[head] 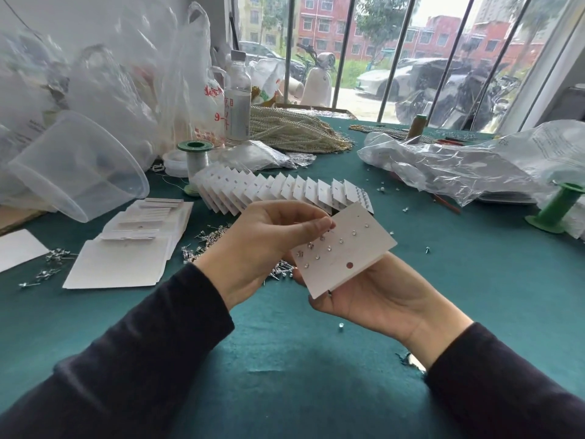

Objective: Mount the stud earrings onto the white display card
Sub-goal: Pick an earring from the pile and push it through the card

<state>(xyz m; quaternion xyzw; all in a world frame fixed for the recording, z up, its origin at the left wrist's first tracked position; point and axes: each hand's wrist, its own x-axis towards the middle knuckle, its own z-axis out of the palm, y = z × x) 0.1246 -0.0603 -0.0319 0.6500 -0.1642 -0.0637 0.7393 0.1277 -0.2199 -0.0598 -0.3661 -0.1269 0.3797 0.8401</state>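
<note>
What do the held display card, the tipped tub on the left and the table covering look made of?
Display card: matte white card or thin foam board, visibly thick edge. Tub: translucent frosted plastic; shapes show through. Table covering: teal felt-like cloth, dull and faintly creased.

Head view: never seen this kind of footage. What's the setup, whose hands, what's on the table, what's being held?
There is no machine here. One wide-angle camera sits on a person's head and looks forward and down, so you see their own arms in dark sleeves.

The right hand supports a white display card from below; several small studs already sit on it, plus one round hole. The left hand pinches at the card's upper edge, probably placing another stud, though that is too small to confirm.

On the green table lie loose stud earrings, a fanned row of finished cards, blank card stacks, a clear tub, thread spools, pearl strings and plastic bags.
</note>
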